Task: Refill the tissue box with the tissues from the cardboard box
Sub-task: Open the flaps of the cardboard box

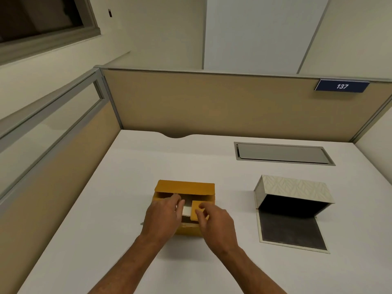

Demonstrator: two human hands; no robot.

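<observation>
You are looking down at a white desk [110, 209]. It is smooth and flat, and it is taking up most of the view. Tan panels [212, 102] with grey metal rims are standing along its back edge and its left edge. A small blue sign [342, 86] saying 137 is hanging at the top of the back panel, toward the right. Behind the panels, pale walls are rising, and a dark window [38, 15] is showing at the top left. A grey metal flap [282, 153] is lying flat in the desk near the back right corner. A little curved notch [177, 135] is cut into the back edge.

The cardboard box [184, 187] is sitting near the middle of the desk. It is yellow-brown, boxy and rough-looking, and its top is open with one long flap standing at the back. White tissues [187, 211] are showing inside it.

Your left hand [163, 217] is reaching into the open top with its fingers curled down by the tissues; I cannot tell if it is gripping them. Your right hand [214, 221] is pinching a small flap [196, 211] of the box between thumb and fingers.

The tissue box [294, 189] is lying on its side to the right, well apart from the cardboard box. It is pale with a leafy pattern outside and dark inside. Its lid [292, 232] is lying open flat on the desk toward you.
</observation>
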